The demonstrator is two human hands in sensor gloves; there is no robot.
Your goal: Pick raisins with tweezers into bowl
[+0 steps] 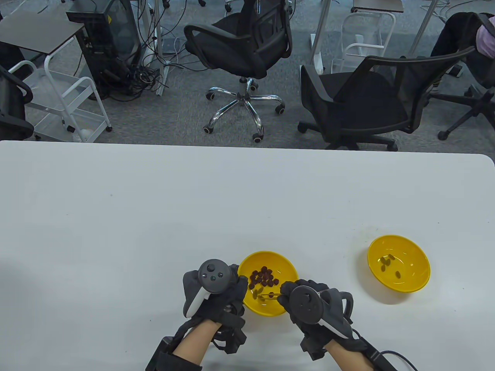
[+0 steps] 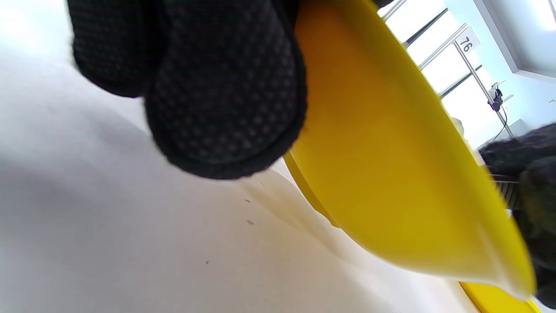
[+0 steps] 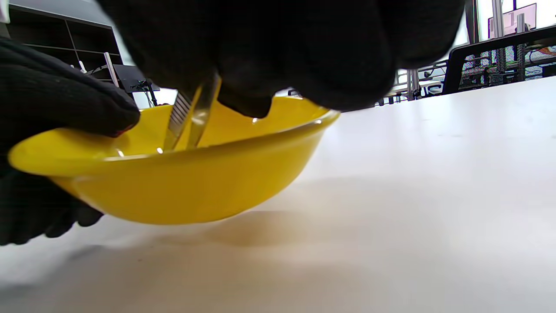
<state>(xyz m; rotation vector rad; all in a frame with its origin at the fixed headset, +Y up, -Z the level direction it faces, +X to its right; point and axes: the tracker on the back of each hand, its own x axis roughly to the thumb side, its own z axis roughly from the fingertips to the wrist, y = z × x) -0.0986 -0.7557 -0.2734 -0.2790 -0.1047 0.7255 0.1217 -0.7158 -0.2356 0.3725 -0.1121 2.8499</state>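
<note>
A yellow bowl near the table's front holds several dark raisins. My left hand grips its left rim, and its fingers lie against the bowl's outer wall. My right hand holds metal tweezers that reach left into this bowl; the tips sit low inside, near the raisins. In the right wrist view the tweezers dip behind the bowl's rim, so their tips are hidden. A second yellow bowl to the right holds a few raisins.
The white table stretches wide to the left and back. Office chairs and a white cart stand on the floor beyond its far edge.
</note>
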